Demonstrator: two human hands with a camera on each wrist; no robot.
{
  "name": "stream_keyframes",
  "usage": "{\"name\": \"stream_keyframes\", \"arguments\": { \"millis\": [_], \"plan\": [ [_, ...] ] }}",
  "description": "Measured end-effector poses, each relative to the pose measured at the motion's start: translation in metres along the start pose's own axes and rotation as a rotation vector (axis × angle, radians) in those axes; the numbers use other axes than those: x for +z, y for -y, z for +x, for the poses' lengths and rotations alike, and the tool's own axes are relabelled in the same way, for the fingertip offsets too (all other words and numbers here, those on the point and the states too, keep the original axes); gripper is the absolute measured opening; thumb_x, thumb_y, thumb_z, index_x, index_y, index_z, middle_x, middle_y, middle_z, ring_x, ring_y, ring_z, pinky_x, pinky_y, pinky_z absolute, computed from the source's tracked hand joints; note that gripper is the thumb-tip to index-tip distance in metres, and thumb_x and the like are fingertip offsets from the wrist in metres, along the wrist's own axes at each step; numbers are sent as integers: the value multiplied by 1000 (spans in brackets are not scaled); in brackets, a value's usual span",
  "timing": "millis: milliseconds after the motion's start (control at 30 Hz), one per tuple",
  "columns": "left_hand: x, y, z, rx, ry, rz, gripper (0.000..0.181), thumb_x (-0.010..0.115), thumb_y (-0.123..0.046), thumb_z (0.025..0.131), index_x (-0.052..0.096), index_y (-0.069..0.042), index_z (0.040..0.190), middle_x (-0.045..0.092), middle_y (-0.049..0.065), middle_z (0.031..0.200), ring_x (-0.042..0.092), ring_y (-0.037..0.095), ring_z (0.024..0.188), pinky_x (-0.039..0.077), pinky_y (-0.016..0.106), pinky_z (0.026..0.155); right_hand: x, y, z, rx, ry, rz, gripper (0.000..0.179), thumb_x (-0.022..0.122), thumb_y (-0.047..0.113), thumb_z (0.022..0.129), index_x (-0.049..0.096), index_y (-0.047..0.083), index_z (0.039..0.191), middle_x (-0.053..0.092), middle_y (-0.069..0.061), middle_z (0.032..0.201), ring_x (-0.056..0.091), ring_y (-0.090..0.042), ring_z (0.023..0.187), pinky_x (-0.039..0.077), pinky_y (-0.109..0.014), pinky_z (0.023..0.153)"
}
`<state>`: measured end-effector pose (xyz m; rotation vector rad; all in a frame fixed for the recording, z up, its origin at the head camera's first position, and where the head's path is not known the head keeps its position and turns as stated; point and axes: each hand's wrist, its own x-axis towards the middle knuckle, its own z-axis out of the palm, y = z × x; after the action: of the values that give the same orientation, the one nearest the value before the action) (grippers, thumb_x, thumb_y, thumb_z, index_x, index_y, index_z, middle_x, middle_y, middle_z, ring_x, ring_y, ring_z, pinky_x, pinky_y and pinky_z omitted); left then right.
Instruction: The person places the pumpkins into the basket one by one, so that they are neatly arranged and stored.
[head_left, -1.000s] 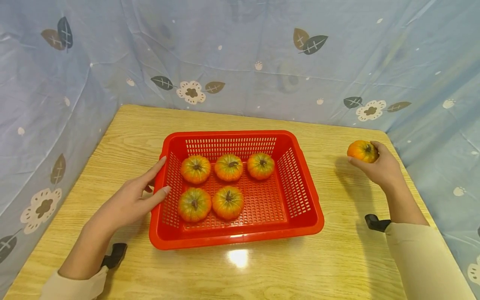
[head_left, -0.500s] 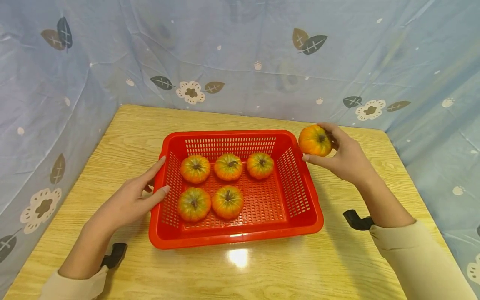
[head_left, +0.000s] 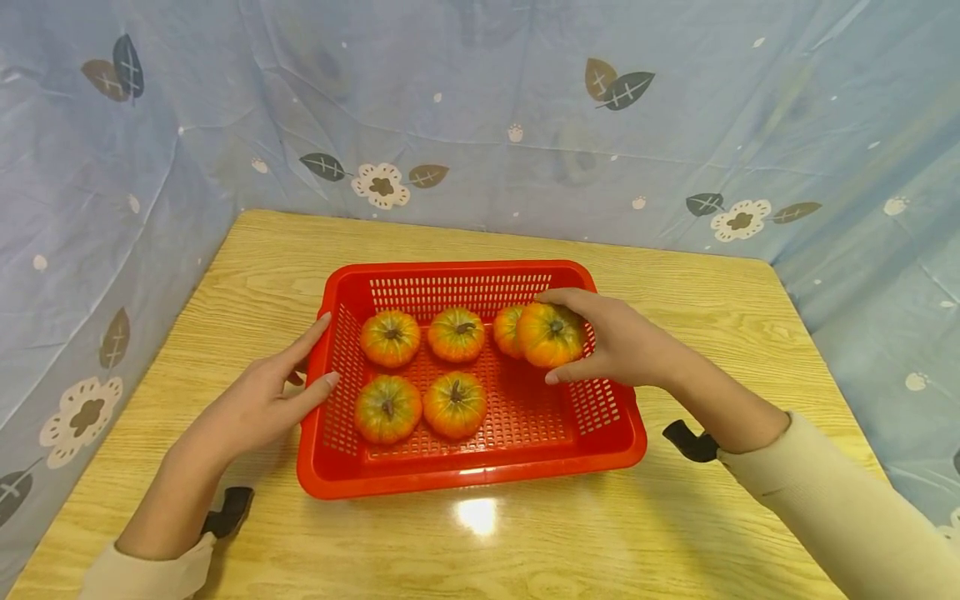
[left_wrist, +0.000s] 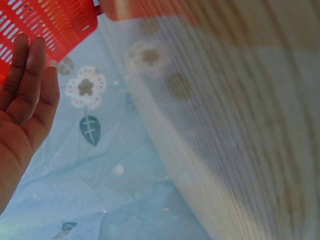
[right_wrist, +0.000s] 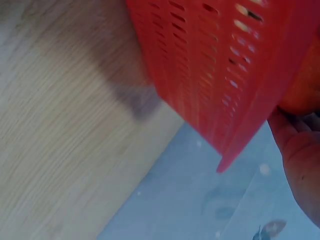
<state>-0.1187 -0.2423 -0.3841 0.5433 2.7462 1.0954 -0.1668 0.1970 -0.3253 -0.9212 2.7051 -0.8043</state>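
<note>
A red plastic basket [head_left: 472, 476] stands on the table with several small pumpkins inside, including one at the front left [head_left: 388, 408] and one at the front middle [head_left: 455, 405]. My left hand [head_left: 255, 404] holds its left rim, thumb and index finger over the edge; in the left wrist view the other fingers [left_wrist: 35, 82] lie outside the slotted wall. My right hand [head_left: 611, 337] grips another pumpkin [head_left: 551, 335] over the basket's right part, partly covering the back-right pumpkin [head_left: 507, 331]. The right wrist view shows the right hand [right_wrist: 300, 160] beyond the basket's rim, largely cut off.
The basket rests on a light wood-grain table [head_left: 712, 333]. A blue patterned cloth [head_left: 480, 108] hangs behind the table and along both sides. Black wrist mounts sit below the left wrist [head_left: 228, 512] and the right wrist [head_left: 690, 442].
My right hand has carried its pumpkin leftward from the table's right side, past the basket's right rim, to above the basket's inside. The left hand and basket have stayed put.
</note>
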Motion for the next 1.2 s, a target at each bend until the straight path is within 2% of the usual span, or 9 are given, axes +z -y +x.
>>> {"name": "stream_keyframes", "arguments": {
  "millis": [333, 500, 633, 800, 1200],
  "plan": [
    [0, -1, 0, -5, 8, -10, 77, 62, -36, 102, 19, -18, 164, 64, 16, 127, 65, 21, 98, 55, 36, 78, 22, 15, 9, -41, 251, -78, 88, 93, 31, 75, 49, 10, 148, 52, -5, 147, 48, -27, 134, 39, -46, 111],
    [0, -2, -1, -13, 15, -24, 77, 62, -37, 102, 18, -20, 164, 63, 15, 129, 64, 21, 99, 55, 33, 77, 34, 16, 12, -98, 327, -80, 83, 94, 30, 74, 53, 10, 143, 56, -1, 140, 53, -23, 128, 40, -44, 110],
    [0, -2, -1, -11, 11, -21, 77, 61, -37, 103, 18, -20, 164, 63, 15, 129, 63, 22, 100, 55, 33, 76, 41, 14, 13, -104, 388, -79, 81, 94, 29, 74, 54, 11, 142, 56, 2, 137, 54, -20, 124, 41, -43, 109],
    [0, -2, -1, -8, 8, -16, 77, 61, -37, 103, 19, -19, 164, 63, 15, 129, 63, 22, 100, 55, 33, 77, 47, 14, 13, -88, 443, -90, 83, 93, 29, 75, 52, 10, 144, 55, 2, 141, 52, -19, 126, 40, -42, 110],
    [0, 0, 0, -1, 3, -2, 77, 62, -36, 102, 19, -19, 164, 63, 15, 129, 64, 21, 99, 55, 35, 77, 55, 10, 17, -64, 501, -144, 87, 94, 30, 73, 50, 11, 145, 53, 0, 143, 51, -19, 130, 39, -41, 111]
  ]
}}
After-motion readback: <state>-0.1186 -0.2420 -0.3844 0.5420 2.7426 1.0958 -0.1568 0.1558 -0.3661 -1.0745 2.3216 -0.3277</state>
